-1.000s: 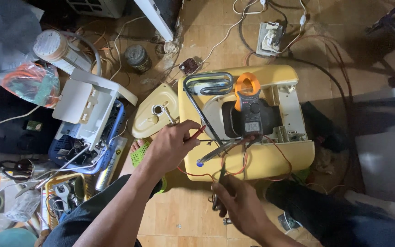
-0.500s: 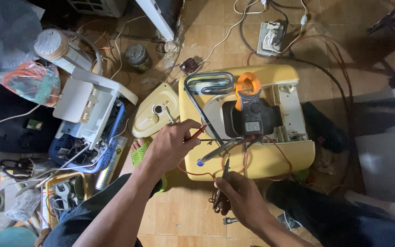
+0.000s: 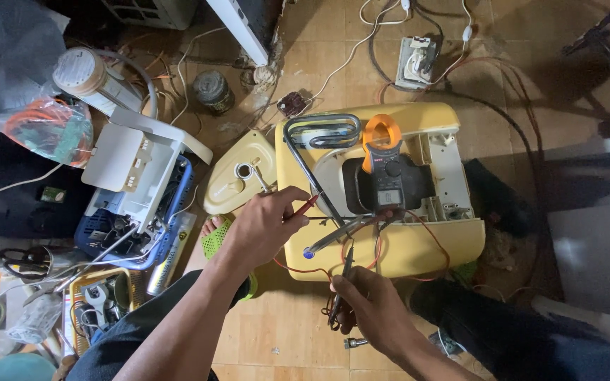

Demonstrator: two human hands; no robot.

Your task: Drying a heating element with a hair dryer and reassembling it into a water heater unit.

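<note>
The yellow appliance housing [image 3: 390, 247] fills the centre of the frame, lying opened on the tiled floor [image 3: 298, 331], with a bent grey heating element [image 3: 319, 134] across its upper left part and an orange clamp meter [image 3: 384, 166] resting on its dark inner block. The meter sits loose on an uneven surface, so a tug on the red lead wires [image 3: 428, 236] looping round its base could tip it off or drag it. To the left of the housing lies its detached cream cover [image 3: 238, 180], and further left a blue crate of parts [image 3: 132, 219] and scattered tools crowd the floor, close enough for an elbow to knock them. The left hand [image 3: 262, 226], at centre left, pinches a red probe [image 3: 306, 206] between thumb and fingertips, its tip aimed at the element's lower leg; a slip there could bridge neighbouring metal and give a false reading, or a short if the wall socket block [image 3: 418, 60] at upper centre right feeds this unit, which cannot be told. The right hand [image 3: 372, 310], lower centre, has fingers curled round a black probe [image 3: 342, 282] pointing up toward the housing edge; its tip looks near bare wires, where a light grip could let it wander
</note>
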